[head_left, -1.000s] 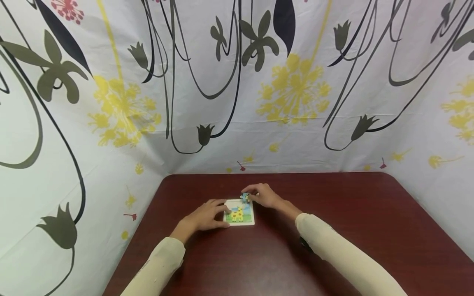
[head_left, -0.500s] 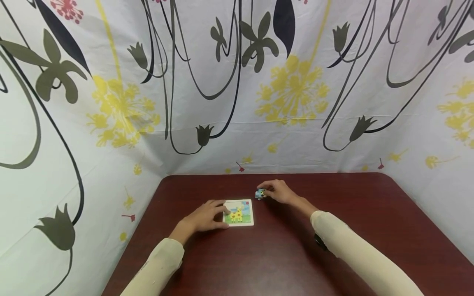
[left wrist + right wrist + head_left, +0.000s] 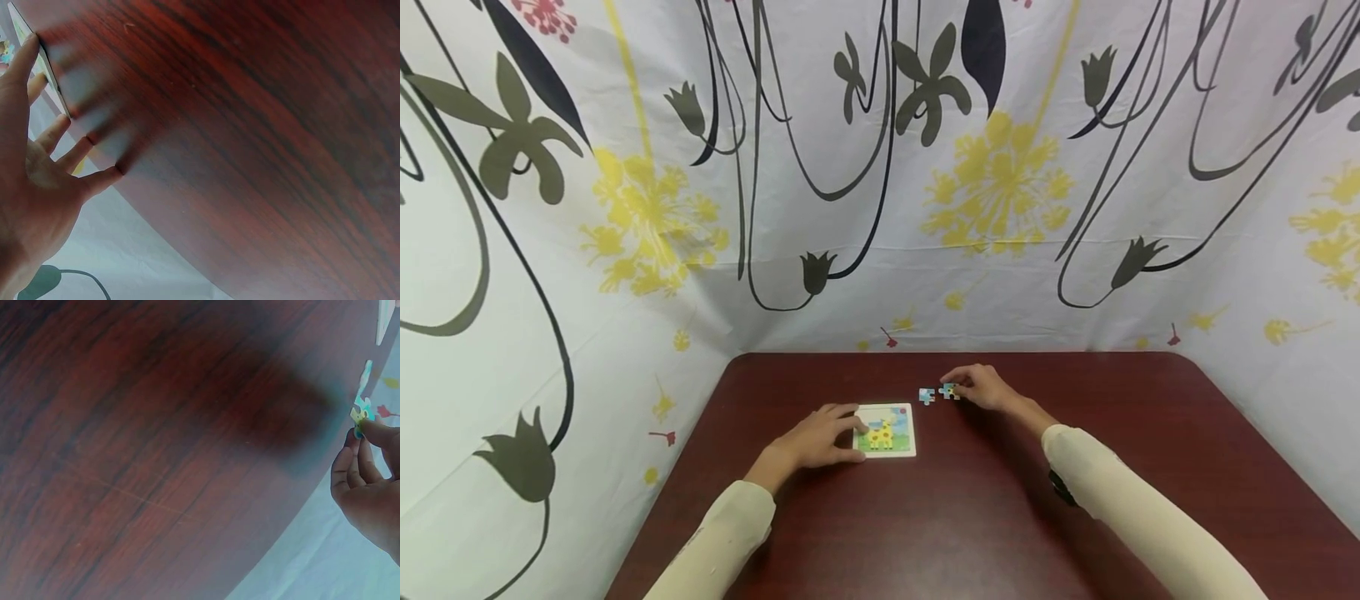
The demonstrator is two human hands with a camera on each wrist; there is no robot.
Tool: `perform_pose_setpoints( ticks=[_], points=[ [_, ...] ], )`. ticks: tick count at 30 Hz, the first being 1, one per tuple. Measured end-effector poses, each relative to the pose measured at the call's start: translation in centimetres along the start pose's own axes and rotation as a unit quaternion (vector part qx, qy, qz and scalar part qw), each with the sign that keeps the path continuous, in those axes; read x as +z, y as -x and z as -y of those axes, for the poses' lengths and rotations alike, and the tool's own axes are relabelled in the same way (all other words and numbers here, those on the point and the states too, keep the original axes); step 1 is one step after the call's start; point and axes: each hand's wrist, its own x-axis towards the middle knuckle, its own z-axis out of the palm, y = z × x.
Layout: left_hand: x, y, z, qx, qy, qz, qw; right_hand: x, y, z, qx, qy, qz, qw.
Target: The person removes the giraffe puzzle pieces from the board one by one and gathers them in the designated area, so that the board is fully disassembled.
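Observation:
My left hand [image 3: 820,437] rests with spread fingers at the left side of a white-framed giraffe jigsaw board [image 3: 904,448]. In the left wrist view the thumb and other fingertips touch the edge of the board [image 3: 55,84], and some reach the table. To the right, my right hand [image 3: 988,389] pinches a small blue and yellow jigsaw piece [image 3: 950,391] between thumb and fingers. Another light blue jigsaw piece [image 3: 927,396] lies on the table between that hand and the board. The right wrist view shows the pinched piece [image 3: 359,416] just above or on the table.
The dark red wooden table [image 3: 880,533] has rounded far corners. Behind it and on its left hangs a white cloth [image 3: 865,208] printed with flowers and stems. A dark band [image 3: 1062,487] shows under the right sleeve.
My right hand has moved right, away from the board's upper right corner. One blue piece now lies on the table and the other stays in my fingers. My left hand has stayed put.

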Motion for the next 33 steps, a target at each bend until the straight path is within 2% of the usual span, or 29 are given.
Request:
perform_pose_setpoints(
  ticks=[10,19,28,33],
  points=[
    [0.0,0.0,-0.1,0.001,-0.002,0.001,1.0,0.9,-0.1,-1.1,0.012,0.008,-0.008,0.9999],
    [-0.1,0.1,-0.2,0.001,0.005,0.0,1.0,1.2,-0.3,-1.0,0.012,0.01,-0.019,0.9997],
    [-0.1,0.2,-0.2,-0.003,0.002,-0.001,1.0,1.8,-0.4,-0.4,-0.032,0.02,-0.03,0.9989],
    [-0.1,0.2,-0.3,-0.006,0.004,0.002,1.0,2.2,-0.4,0.1,-0.04,0.017,-0.027,0.9987]
  ],
)
